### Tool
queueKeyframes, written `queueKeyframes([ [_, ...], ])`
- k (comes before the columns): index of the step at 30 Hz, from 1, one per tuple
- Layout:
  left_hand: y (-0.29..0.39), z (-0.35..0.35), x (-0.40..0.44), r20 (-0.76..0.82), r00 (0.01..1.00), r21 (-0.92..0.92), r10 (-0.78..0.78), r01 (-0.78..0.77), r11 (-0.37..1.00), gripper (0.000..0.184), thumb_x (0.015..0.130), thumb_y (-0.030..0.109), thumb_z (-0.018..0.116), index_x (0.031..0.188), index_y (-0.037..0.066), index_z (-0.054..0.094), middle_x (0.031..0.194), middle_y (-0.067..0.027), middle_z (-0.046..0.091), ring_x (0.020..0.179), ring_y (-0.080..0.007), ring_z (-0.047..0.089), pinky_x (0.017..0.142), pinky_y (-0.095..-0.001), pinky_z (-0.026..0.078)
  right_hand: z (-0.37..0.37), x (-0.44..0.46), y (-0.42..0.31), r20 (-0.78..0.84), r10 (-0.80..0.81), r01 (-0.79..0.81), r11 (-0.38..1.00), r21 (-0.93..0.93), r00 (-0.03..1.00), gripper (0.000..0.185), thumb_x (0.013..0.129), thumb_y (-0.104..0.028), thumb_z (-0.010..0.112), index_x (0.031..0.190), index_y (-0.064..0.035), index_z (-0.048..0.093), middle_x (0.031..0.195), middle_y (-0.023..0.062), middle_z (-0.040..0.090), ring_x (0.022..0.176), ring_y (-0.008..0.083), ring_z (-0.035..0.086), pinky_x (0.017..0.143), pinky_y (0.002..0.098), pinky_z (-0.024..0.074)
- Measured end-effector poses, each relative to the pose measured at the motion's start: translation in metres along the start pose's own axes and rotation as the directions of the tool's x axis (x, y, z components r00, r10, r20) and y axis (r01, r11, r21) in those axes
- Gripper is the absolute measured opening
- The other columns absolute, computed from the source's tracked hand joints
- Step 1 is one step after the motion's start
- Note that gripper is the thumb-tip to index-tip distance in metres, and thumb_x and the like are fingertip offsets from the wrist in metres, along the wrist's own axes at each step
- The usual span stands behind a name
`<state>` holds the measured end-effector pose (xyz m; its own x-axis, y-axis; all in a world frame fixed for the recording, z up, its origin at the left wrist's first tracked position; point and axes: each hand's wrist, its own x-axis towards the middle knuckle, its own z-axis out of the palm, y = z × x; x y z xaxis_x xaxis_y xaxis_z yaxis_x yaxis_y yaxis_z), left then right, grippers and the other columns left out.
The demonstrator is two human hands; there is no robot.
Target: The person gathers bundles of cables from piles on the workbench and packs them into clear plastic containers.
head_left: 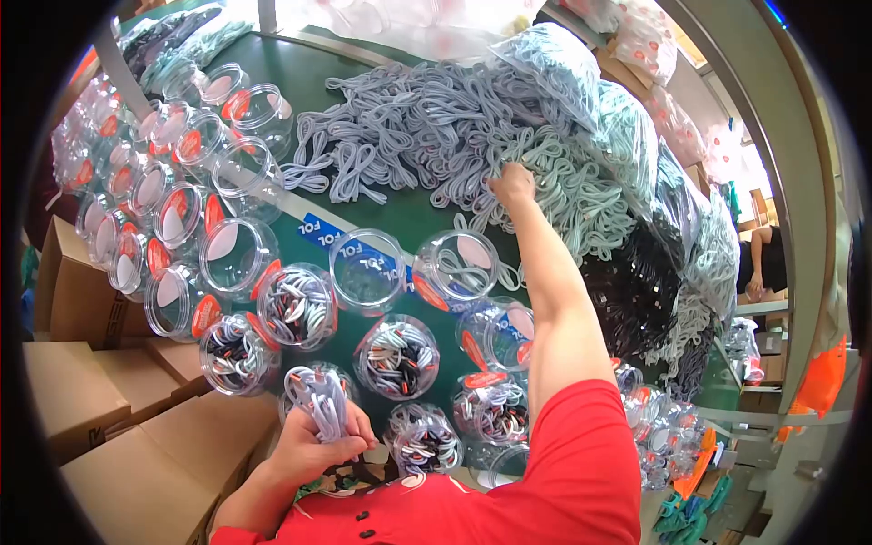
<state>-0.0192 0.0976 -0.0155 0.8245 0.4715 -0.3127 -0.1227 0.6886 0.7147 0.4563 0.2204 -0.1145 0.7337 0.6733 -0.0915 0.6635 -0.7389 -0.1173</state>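
My left hand (313, 443) is closed around several grey folded cord bundles (320, 400), held low near my body above a round clear jar. My right hand (514, 185) reaches far forward into the heap, its fingers curled down on a pale cord bundle; the fingertips are partly hidden. Around it lie a large heap of grey-lilac cord bundles (400, 123) and, to the right, pale green cord bundles (581, 195). Between my arms stand clear plastic jars holding mixed black, white and grey cords, among them one jar (397, 357) and another jar (297, 307).
Many clear jars with red labels (238, 254) stand at the left on the green table (309, 227). A black cord pile (631, 295) and plastic bags (545, 73) line the right side. Cardboard boxes (154, 454) sit at lower left. Another person (767, 259) is at far right.
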Motion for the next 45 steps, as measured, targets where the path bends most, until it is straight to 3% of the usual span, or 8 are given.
queueKeyframes([
  [5, 0.005, -0.007, 0.002, -0.011, 1.000, 0.004, -0.013, 0.013, 1.000, 0.019, 0.076, -0.008, 0.066, 0.085, 0.004, 0.055, 0.088, -0.0112, 0.060, 0.081, -0.0170, 0.061, 0.067, -0.0273, 0.050, 0.000, 0.002, 0.027, -0.020, -0.114, 0.106, 0.839, 0.534, 0.993, 0.031, 0.068, -0.019, 0.065, 0.093, -0.0022, 0.064, 0.093, 0.0198, 0.065, 0.085, 0.0333, 0.063, 0.077, 0.0366, 0.0475],
  [8, 0.008, -0.008, 0.004, -0.045, 0.999, -0.018, -0.028, 0.027, 0.999, 0.018, 0.075, -0.005, 0.068, 0.084, 0.003, 0.054, 0.086, -0.0119, 0.060, 0.080, -0.0195, 0.061, 0.070, -0.0322, 0.051, -0.007, 0.026, 0.031, -0.127, 0.140, -0.042, 0.818, 0.574, 0.982, 0.035, 0.068, -0.022, 0.065, 0.096, -0.0010, 0.062, 0.095, 0.0218, 0.065, 0.091, 0.0346, 0.062, 0.079, 0.0388, 0.0467],
  [11, 0.012, -0.007, 0.004, -0.095, 0.995, 0.025, -0.029, 0.031, 0.999, 0.020, 0.073, 0.000, 0.072, 0.081, 0.002, 0.054, 0.082, -0.0130, 0.060, 0.078, -0.0240, 0.062, 0.078, -0.0415, 0.052, -0.023, 0.033, 0.004, -0.204, 0.271, -0.192, 0.921, 0.338, 0.941, 0.042, 0.072, -0.029, 0.066, 0.103, -0.0012, 0.060, 0.103, 0.0191, 0.064, 0.103, 0.0313, 0.060, 0.088, 0.0402, 0.0466],
  [17, 0.012, -0.012, 0.003, -0.099, 0.995, 0.049, 0.016, -0.011, 0.999, 0.017, 0.075, -0.006, 0.066, 0.084, 0.002, 0.054, 0.085, -0.0112, 0.060, 0.080, -0.0198, 0.061, 0.072, -0.0336, 0.051, -0.034, 0.041, -0.015, -0.062, 0.402, -0.381, 0.899, 0.215, 0.914, 0.036, 0.066, -0.027, 0.068, 0.094, -0.0047, 0.069, 0.104, 0.0145, 0.066, 0.099, 0.0293, 0.063, 0.088, 0.0380, 0.0479],
  [28, 0.006, 0.012, 0.011, -0.106, 0.976, 0.137, 0.189, -0.174, 0.975, 0.017, 0.076, 0.001, 0.068, 0.084, 0.004, 0.053, 0.082, -0.0112, 0.059, 0.076, -0.0217, 0.062, 0.080, -0.0403, 0.052, 0.002, 0.017, 0.071, -0.060, 0.036, 0.011, 0.764, 0.645, 0.998, 0.023, 0.068, -0.022, 0.061, 0.080, -0.0036, 0.068, 0.081, 0.0175, 0.066, 0.080, 0.0288, 0.065, 0.074, 0.0381, 0.0489],
  [34, -0.001, 0.013, 0.002, -0.104, 0.984, 0.160, 0.145, -0.127, 0.979, 0.017, 0.076, -0.008, 0.064, 0.086, 0.003, 0.055, 0.086, -0.0112, 0.059, 0.077, -0.0180, 0.062, 0.071, -0.0310, 0.052, 0.006, 0.010, 0.001, 0.077, 0.091, -0.105, 0.974, 0.198, 0.993, 0.034, 0.073, -0.025, 0.066, 0.100, -0.0031, 0.066, 0.105, 0.0195, 0.064, 0.095, 0.0335, 0.063, 0.084, 0.0390, 0.0502],
  [38, 0.002, 0.004, -0.001, -0.216, 0.965, 0.165, 0.151, -0.117, 0.979, 0.015, 0.075, 0.000, 0.066, 0.082, 0.003, 0.053, 0.079, -0.0106, 0.059, 0.074, -0.0209, 0.062, 0.077, -0.0390, 0.052, 0.008, -0.004, -0.023, -0.024, 0.047, -0.046, 0.999, 0.021, 0.999, 0.040, 0.075, -0.023, 0.066, 0.111, -0.0065, 0.059, 0.118, 0.0181, 0.057, 0.105, 0.0319, 0.059, 0.088, 0.0386, 0.0486],
  [45, 0.012, -0.001, 0.001, -0.122, 0.961, 0.236, 0.248, -0.215, 0.948, 0.009, 0.079, 0.005, 0.068, 0.085, 0.002, 0.062, 0.084, -0.0069, 0.062, 0.072, -0.0113, 0.059, 0.064, -0.0251, 0.049, -0.025, 0.005, -0.002, -0.331, -0.112, 0.163, 0.978, 0.131, 0.937, 0.039, 0.071, -0.025, 0.058, 0.101, -0.0007, 0.055, 0.109, 0.0210, 0.057, 0.097, 0.0368, 0.058, 0.082, 0.0445, 0.0452],
])
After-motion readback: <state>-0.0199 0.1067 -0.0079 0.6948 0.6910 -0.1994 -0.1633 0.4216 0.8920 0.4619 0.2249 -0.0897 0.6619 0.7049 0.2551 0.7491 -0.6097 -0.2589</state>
